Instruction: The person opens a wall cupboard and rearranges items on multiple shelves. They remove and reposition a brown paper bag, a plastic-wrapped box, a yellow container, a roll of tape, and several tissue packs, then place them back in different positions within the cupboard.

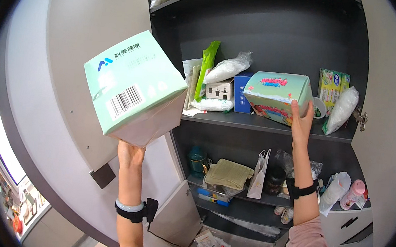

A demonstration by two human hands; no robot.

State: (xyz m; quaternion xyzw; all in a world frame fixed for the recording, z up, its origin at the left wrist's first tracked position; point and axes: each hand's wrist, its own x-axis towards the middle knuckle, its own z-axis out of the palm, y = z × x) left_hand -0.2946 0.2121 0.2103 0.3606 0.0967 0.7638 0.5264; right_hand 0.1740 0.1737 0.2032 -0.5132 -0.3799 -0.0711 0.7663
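Observation:
A large mint-green cardboard carton (pixel 135 82) with a barcode and writing is raised at the left, in front of the cabinet's door side. My left hand (pixel 131 155) supports it from below; the fingers are hidden behind the box. On the upper shelf (pixel 219 118) a smaller green printed carton (pixel 274 95) sits slightly tilted. My right hand (pixel 302 122) grips its right front corner, thumb at the front and fingers along the right side. Left of that carton stand a blue box (pixel 243 94) and a small white box (pixel 219 89), under a white plastic-wrapped bundle (pixel 228 68).
A bright green packet (pixel 207 71) leans at the shelf's left end. Right of my right hand are a white cup (pixel 318 108), green-yellow boxes (pixel 329 89) and another wrapped bundle (pixel 342 109). Below are a folded towel (pixel 229 174), a paper bag (pixel 259 174) and a pink bottle (pixel 353 194).

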